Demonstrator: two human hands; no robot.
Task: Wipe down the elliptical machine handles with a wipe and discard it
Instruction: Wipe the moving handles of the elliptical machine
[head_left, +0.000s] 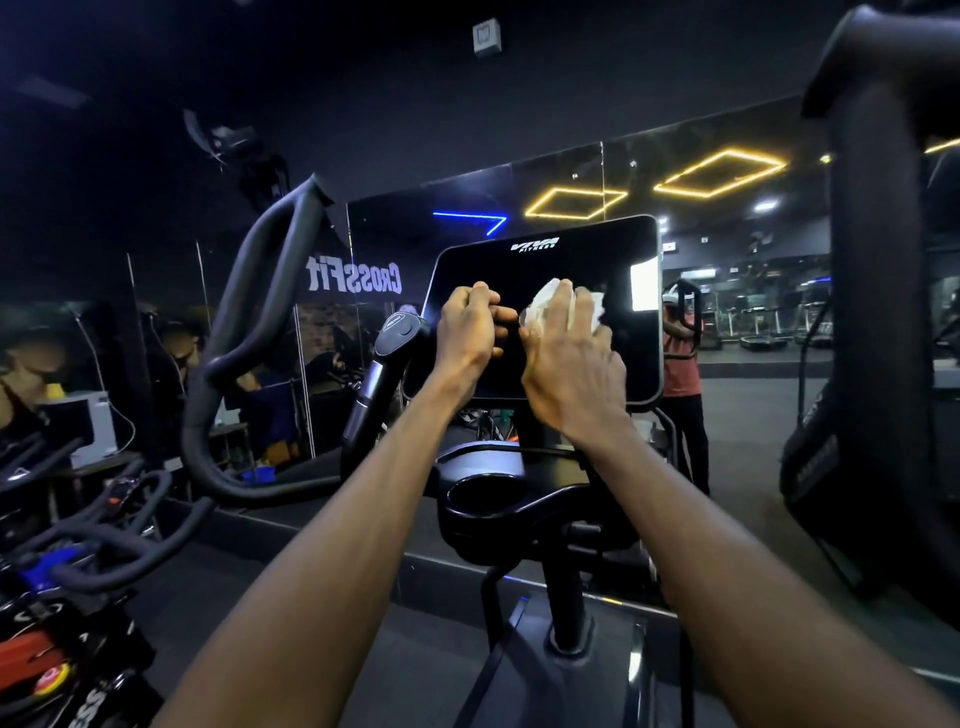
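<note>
**Op:** Dark gym, black walls. A mirror wall (727, 249) is running behind the machine, reflecting yellow diamond ceiling lights (719, 173), a blue light strip (470, 217) and reversed "CrossFit" lettering (353, 276). I am looking down over both bare forearms at the elliptical's console screen (545, 312), which is sitting dark with a logo along its top edge.

**Obs:** Where is the wipe sitting?

**Op:** The wipe (550, 301), white and crumpled, is lying under my right hand (569, 358), against the upper middle of the screen. The fingers are lying spread over it, fairly straight, pressing it to the glass rather than curling round it. Bits of it are showing above the fingers and at their far side.

**Obs:** And the left?

**Op:** The left hand (470, 332) is hovering just beside the right, in front of the screen's left half, fingers curled inward. I cannot tell whether the fingertips are pinching an edge of the wipe or holding nothing.

**Obs:** Handles?

**Op:** The left handle (249, 291), a curved black padded bar, is rising well to the left of both hands, apart from them. The right handle (872, 260) is standing close to the camera at the right edge, also untouched. A short grip with a button pad (397, 332) is sticking up just left of the screen. Below the console, a black cup holder (480, 493) is sitting on the column. Other exercise bikes (78, 545) are standing at the lower left.
</note>
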